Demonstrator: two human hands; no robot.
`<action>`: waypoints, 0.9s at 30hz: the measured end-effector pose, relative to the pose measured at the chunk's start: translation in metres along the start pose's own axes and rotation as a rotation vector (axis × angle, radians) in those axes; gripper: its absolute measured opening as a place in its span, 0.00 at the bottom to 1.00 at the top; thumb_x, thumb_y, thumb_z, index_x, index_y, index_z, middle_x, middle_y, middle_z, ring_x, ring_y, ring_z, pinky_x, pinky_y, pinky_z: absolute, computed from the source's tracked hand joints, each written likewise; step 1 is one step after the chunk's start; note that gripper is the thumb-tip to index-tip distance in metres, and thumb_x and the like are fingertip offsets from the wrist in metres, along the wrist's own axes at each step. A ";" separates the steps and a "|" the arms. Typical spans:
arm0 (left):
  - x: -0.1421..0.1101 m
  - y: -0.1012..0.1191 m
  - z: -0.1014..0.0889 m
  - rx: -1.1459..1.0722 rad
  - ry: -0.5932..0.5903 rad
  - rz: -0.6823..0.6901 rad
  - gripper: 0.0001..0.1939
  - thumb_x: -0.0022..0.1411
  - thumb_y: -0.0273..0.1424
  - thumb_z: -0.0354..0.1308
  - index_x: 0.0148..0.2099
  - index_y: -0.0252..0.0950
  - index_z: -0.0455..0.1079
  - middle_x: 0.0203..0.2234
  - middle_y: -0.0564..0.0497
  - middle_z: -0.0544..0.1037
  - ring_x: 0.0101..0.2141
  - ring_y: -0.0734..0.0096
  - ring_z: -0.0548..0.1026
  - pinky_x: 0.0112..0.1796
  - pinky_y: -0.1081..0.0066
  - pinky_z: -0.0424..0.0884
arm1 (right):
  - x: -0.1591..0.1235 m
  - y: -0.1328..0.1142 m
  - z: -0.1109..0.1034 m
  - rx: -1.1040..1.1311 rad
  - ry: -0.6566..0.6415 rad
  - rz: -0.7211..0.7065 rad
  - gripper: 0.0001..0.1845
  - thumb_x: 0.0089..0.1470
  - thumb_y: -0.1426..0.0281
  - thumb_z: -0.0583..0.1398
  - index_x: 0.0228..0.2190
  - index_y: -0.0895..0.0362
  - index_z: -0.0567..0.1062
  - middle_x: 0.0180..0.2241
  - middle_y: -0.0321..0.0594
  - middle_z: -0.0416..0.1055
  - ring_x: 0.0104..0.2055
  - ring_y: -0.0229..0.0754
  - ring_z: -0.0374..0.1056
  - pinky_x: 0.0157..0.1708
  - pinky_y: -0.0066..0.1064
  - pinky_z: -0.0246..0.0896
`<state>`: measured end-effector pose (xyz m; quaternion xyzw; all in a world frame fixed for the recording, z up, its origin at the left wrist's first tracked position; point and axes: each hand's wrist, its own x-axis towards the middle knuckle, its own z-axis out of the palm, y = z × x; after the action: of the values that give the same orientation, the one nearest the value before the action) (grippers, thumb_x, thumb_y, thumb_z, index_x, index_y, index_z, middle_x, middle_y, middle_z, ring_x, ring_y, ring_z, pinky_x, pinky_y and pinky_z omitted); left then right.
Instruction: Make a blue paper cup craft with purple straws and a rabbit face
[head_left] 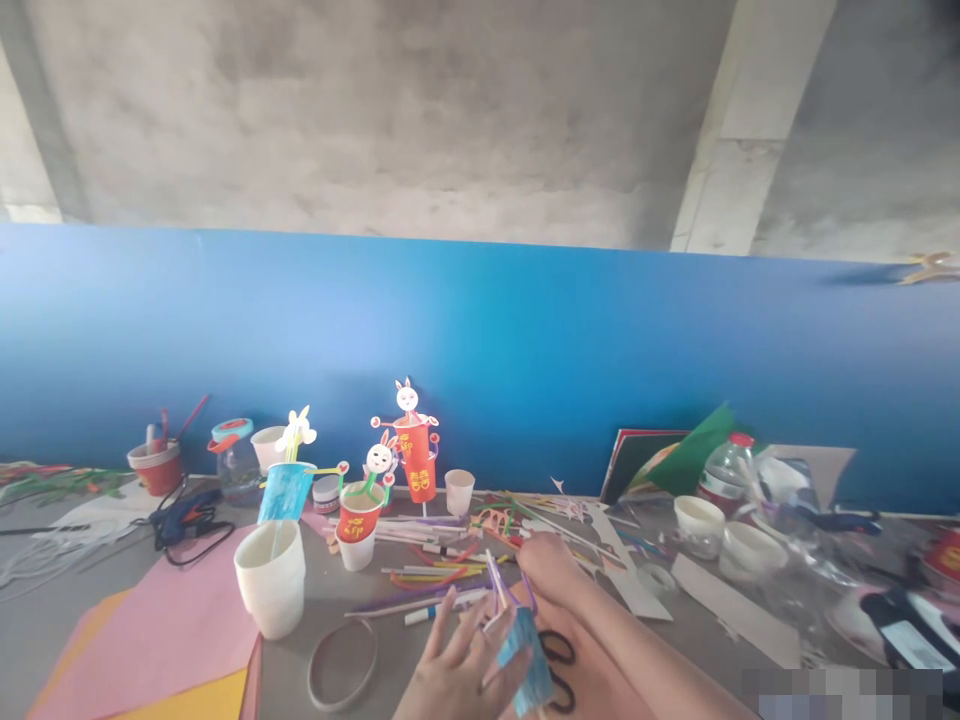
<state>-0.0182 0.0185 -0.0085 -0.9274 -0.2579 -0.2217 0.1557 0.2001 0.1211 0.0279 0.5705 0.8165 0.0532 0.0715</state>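
Low in the middle, my left hand (466,655) has its fingers partly spread and bears on a small blue-painted paper cup (529,650), apparently holding it tilted. Straws (496,580) and a bent purple pipe cleaner (529,592) stick out of the cup's top. Just beyond it, my right hand (553,565) is closed at the edge of a pile of straws and scraps (517,520); its fingertips are hidden. Orange paper (600,690) lies under my right forearm, with a black curvy shape (559,665) beside the cup.
White stacked cups (270,590) carry a blue cup figure (286,490) at left. Red cup figures with rabbit heads (416,455) stand behind. A tape ring (343,665), pink paper (172,620) and a glue gun (187,520) lie leftward; white cups (699,525) and a bottle (727,470) stand right.
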 end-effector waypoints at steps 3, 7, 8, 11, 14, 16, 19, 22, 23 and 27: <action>0.023 0.002 0.009 -0.047 -0.107 0.019 0.24 0.70 0.27 0.53 0.65 0.49 0.61 0.64 0.43 0.69 0.62 0.47 0.69 0.60 0.42 0.63 | 0.000 0.000 -0.005 -0.044 -0.094 0.040 0.16 0.64 0.66 0.62 0.52 0.58 0.73 0.52 0.46 0.73 0.48 0.48 0.73 0.46 0.44 0.72; 0.042 0.004 0.016 -0.241 -0.290 -0.110 0.35 0.64 0.41 0.62 0.69 0.44 0.53 0.69 0.35 0.59 0.65 0.38 0.62 0.60 0.34 0.60 | 0.001 -0.005 -0.009 -0.070 -0.148 0.076 0.17 0.64 0.66 0.62 0.52 0.59 0.73 0.52 0.46 0.72 0.48 0.48 0.73 0.46 0.45 0.72; 0.045 0.004 0.015 -0.280 -0.316 -0.146 0.39 0.61 0.44 0.64 0.69 0.43 0.53 0.69 0.34 0.59 0.65 0.37 0.61 0.61 0.34 0.57 | 0.001 -0.005 -0.009 -0.069 -0.155 0.077 0.17 0.64 0.66 0.62 0.52 0.59 0.73 0.52 0.47 0.72 0.48 0.48 0.73 0.46 0.45 0.72; 0.045 -0.001 0.009 -0.326 -0.329 -0.230 0.40 0.56 0.44 0.67 0.67 0.43 0.58 0.67 0.37 0.62 0.62 0.40 0.65 0.61 0.42 0.61 | -0.001 -0.005 -0.011 -0.055 -0.157 0.074 0.17 0.64 0.66 0.62 0.52 0.59 0.72 0.52 0.47 0.72 0.48 0.48 0.73 0.46 0.45 0.72; 0.035 -0.008 0.003 -0.336 -0.315 -0.266 0.36 0.54 0.37 0.68 0.64 0.44 0.62 0.66 0.40 0.63 0.59 0.42 0.69 0.57 0.50 0.68 | -0.004 0.002 -0.013 -0.039 -0.142 0.080 0.16 0.64 0.66 0.61 0.52 0.57 0.73 0.52 0.45 0.72 0.48 0.48 0.73 0.46 0.45 0.72; 0.026 -0.013 0.003 -0.369 -0.268 -0.261 0.33 0.53 0.32 0.68 0.61 0.44 0.66 0.65 0.40 0.65 0.58 0.40 0.70 0.56 0.49 0.69 | -0.006 0.006 -0.012 -0.034 -0.128 0.092 0.16 0.64 0.65 0.61 0.52 0.57 0.73 0.53 0.45 0.72 0.48 0.48 0.73 0.47 0.45 0.72; 0.015 -0.017 0.006 -0.443 -0.170 -0.236 0.21 0.58 0.24 0.60 0.54 0.43 0.71 0.60 0.41 0.71 0.54 0.49 0.75 0.53 0.56 0.73 | -0.009 0.012 -0.011 -0.026 -0.106 0.126 0.16 0.65 0.65 0.61 0.51 0.57 0.73 0.52 0.45 0.73 0.48 0.48 0.73 0.47 0.45 0.72; 0.005 -0.022 0.003 -0.496 -0.100 -0.212 0.17 0.62 0.20 0.51 0.47 0.42 0.73 0.53 0.45 0.76 0.46 0.65 0.78 0.48 0.70 0.75 | -0.012 0.016 -0.009 -0.013 -0.092 0.160 0.16 0.65 0.65 0.61 0.51 0.57 0.73 0.52 0.44 0.73 0.48 0.48 0.73 0.47 0.46 0.72; 0.002 -0.024 -0.001 -0.512 -0.076 -0.209 0.17 0.63 0.19 0.49 0.47 0.42 0.73 0.51 0.45 0.77 0.44 0.67 0.79 0.46 0.72 0.75 | -0.013 0.018 -0.009 -0.009 -0.090 0.167 0.16 0.65 0.65 0.61 0.51 0.57 0.73 0.52 0.44 0.73 0.48 0.48 0.73 0.47 0.46 0.72; -0.011 -0.038 -0.021 -0.550 0.004 -0.265 0.23 0.61 0.14 0.43 0.51 0.38 0.71 0.48 0.42 0.77 0.50 0.66 0.77 0.49 0.71 0.74 | -0.014 0.021 -0.009 -0.006 -0.097 0.171 0.16 0.64 0.65 0.61 0.51 0.57 0.73 0.52 0.45 0.73 0.49 0.48 0.73 0.47 0.46 0.72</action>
<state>-0.0545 0.0369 0.0107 -0.8925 -0.3067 -0.3035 -0.1310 0.2224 0.1154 0.0411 0.6397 0.7602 0.0339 0.1079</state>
